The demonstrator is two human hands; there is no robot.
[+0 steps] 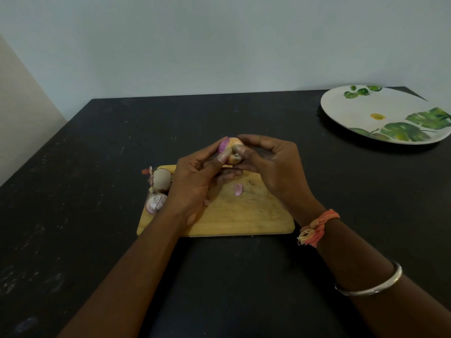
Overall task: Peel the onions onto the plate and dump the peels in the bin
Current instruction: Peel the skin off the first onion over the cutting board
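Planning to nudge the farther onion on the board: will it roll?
Probably: the onion looks round and sits near the board's edge, so it may roll off. Its loose, flaky skin would likely slip or tear under fingers.

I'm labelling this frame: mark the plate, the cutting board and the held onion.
plate [353, 112], head view, bare white centre.
cutting board [244, 215], head view, bare wood near its front edge.
held onion [224, 145], head view, exposed purple patch.
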